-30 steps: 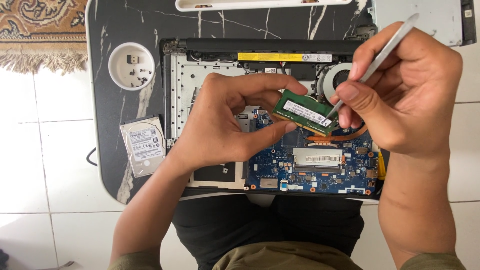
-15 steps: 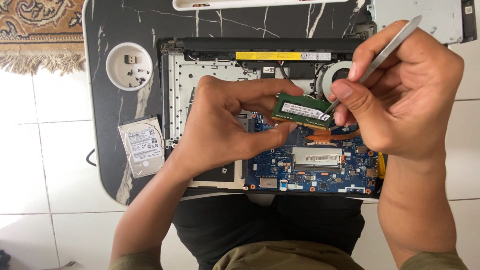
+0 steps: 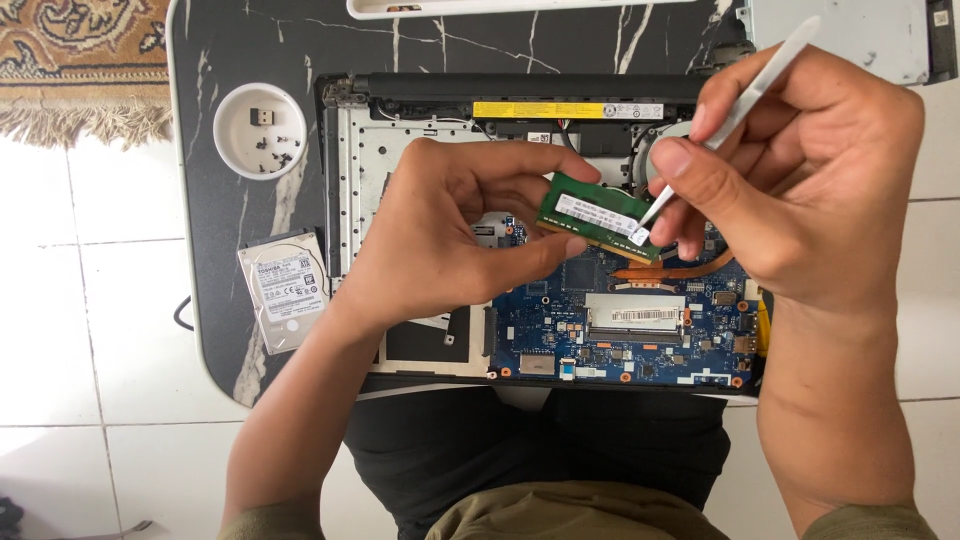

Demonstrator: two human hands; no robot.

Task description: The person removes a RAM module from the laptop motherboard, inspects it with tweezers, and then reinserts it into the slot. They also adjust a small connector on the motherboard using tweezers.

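The open laptop [image 3: 420, 150] lies on the small table [image 3: 210, 60], and its circuit board [image 3: 620, 340] sits in the laptop's near right part. The memory card [image 3: 598, 215] is held above the laptop, between the left hand [image 3: 440, 240] on its left and the right hand [image 3: 800, 190] on its right, and the thin tool [image 3: 740, 105] in the right hand touches the card's right end. Left of the laptop, the little round dish [image 3: 260, 130] with screws in it sits at the far side, and the hard drive [image 3: 285, 290] lies nearer, just beside the laptop's left edge.
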